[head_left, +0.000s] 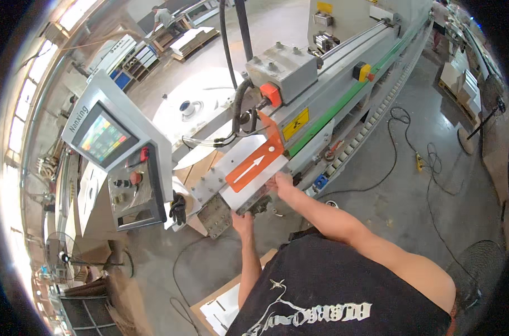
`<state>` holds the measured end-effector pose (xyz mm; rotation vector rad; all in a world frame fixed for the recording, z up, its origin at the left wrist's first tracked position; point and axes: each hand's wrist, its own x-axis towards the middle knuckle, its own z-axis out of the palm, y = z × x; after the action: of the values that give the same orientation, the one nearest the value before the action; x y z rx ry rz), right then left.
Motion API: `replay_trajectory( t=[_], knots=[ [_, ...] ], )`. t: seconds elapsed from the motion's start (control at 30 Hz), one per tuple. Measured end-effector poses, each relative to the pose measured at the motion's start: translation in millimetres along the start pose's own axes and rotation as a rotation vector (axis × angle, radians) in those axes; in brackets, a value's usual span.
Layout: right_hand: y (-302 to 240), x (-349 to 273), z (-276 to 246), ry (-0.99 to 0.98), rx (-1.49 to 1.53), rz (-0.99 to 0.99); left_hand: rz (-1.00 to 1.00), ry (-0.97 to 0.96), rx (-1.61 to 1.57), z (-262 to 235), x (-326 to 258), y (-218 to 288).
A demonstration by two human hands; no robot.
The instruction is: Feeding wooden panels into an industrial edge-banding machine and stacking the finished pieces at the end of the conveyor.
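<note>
Overall, a long grey machine (pixel 327 92) takes up most of the view, running from the person's hands away to the upper right, with a green strip (pixel 346 107) along its side; left of its near end stands a grey-white control console (pixel 160 150) with a lit, tilted screen (pixel 104 137); the person's black shirt (pixel 321 274), printed in white, fills the lower middle.

Smaller: a stack of white boards (pixel 194 41) lies on a pallet at the upper left, near a second person (pixel 163 18); the white panel (pixel 257 182) lies flat at the machine's near end, its near long edge toward the person; an orange plate (pixel 244 175) bearing a white arrow crosses above it, hiding its middle; contact between plate and panel cannot be told.

Hands: the right hand (pixel 283 183) has its grip closed on the panel's near edge, towards the right end; the left hand (pixel 242 223) is at the near left corner, fingers partly hidden; state of its grip cannot be told.

Smallest: a yellow label (pixel 296 124) on the machine's side; a black glove-like item (pixel 178 209) at the console's lower right; a red block (pixel 271 95) above the orange plate.
</note>
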<state>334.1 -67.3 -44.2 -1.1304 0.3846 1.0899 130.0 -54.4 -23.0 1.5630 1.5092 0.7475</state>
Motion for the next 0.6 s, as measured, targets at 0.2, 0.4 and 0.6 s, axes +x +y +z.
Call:
replay_trajectory(
  t=[0.2,0.4,0.6],
  knots=[
    [-46,0,-35,-0.064,0.026,-0.105,0.052,-0.224,-0.166,31,4,22],
    [-75,6,-104,-0.105,-0.545,-0.618,-0.089,-0.216,-0.305,-24,0,21],
    [-66,-77,-163,0.192,-1.796,-1.158,-0.14,0.341,-0.129,-140,-31,-157]
  ],
)
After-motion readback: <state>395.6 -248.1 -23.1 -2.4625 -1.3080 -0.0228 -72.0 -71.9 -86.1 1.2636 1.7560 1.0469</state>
